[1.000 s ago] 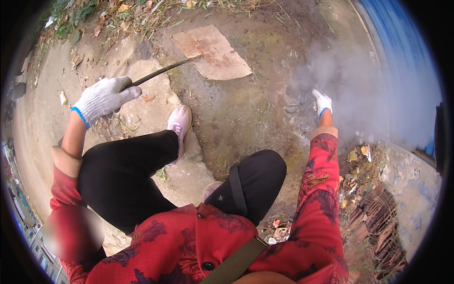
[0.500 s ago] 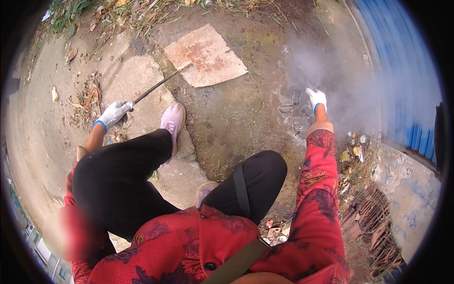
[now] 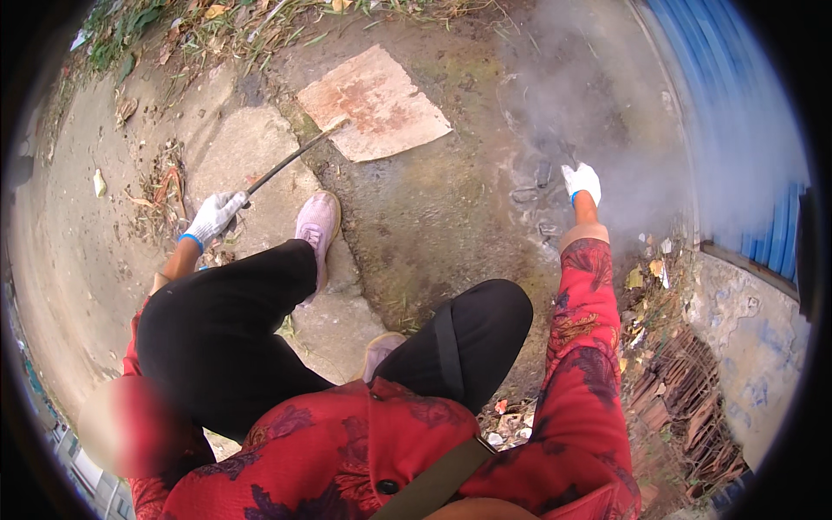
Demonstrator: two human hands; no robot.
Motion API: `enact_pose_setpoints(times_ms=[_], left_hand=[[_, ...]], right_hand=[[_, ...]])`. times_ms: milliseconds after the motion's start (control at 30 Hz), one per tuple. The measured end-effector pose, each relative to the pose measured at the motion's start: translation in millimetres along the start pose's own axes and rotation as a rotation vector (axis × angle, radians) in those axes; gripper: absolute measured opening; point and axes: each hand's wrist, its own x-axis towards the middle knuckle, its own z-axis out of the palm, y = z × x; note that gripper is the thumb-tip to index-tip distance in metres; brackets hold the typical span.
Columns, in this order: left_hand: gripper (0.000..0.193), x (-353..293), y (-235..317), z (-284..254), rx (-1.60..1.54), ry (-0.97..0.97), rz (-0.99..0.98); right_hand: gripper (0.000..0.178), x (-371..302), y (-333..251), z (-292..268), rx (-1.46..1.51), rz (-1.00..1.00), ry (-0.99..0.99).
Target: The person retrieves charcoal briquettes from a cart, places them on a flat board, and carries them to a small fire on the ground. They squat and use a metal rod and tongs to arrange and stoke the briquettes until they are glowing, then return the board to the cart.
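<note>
My left hand (image 3: 216,217), in a white knitted glove with a blue cuff, is closed round a long dark stick (image 3: 283,164). The stick's pale, frayed-looking tip rests on the near edge of a pale square sheet (image 3: 381,104) stained reddish brown. Over on the right, my right hand (image 3: 582,182), gloved the same way, is closed above several dark grey lumps (image 3: 525,196) on the ground. Something thin and dark shows beyond its fingers, too hazy to name. Grey smoke (image 3: 576,113) spreads round this hand and blurs the lumps.
A blue corrugated metal wall (image 3: 732,104) bounds the right side. Beside my right elbow lie litter and a stack of reddish brown tiles (image 3: 685,403). My pink shoe (image 3: 318,218) stands on a raised concrete patch (image 3: 247,143). Dry leaves and grass (image 3: 217,35) line the far edge.
My left hand and the stick have shifted slightly right, the tip still on the sheet. The smoke has spread and hides more of the lumps. My right hand has hardly moved.
</note>
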Motion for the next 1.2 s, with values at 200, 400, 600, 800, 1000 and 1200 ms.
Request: enact_pose_setpoints(times_ms=[200, 400, 600, 800, 1000, 1200], left_hand=[[0.037, 1.1, -9.7, 28.7, -0.017, 0.162, 0.158], [0.045, 2.1, 13.8, 45.9, 0.013, 0.086, 0.172], [0.044, 13.5, 31.1, 50.1, -0.011, -0.028, -0.017], [0.041, 26.2, 12.3, 58.3, -0.066, -0.091, 0.004], [0.043, 35.0, 4.6, 58.8, -0.058, -0.141, -0.021], [0.041, 36.4, 4.2, 58.6, -0.089, -0.163, 0.013]], right_hand=[[0.062, -8.4, 13.2, 10.9, 0.426, 0.133, -0.111], [0.056, -72.4, -47.3, -6.2, 0.825, -0.226, -0.169], [0.043, -125.6, -143.5, -18.6, 0.484, -0.549, -0.357], [0.058, -135.7, -63.3, -37.8, 0.367, -0.235, -0.078], [0.056, -134.2, 27.5, -20.7, -0.079, 0.078, -0.148], [0.052, -101.9, 47.9, -19.2, 0.137, 0.094, -0.125]])
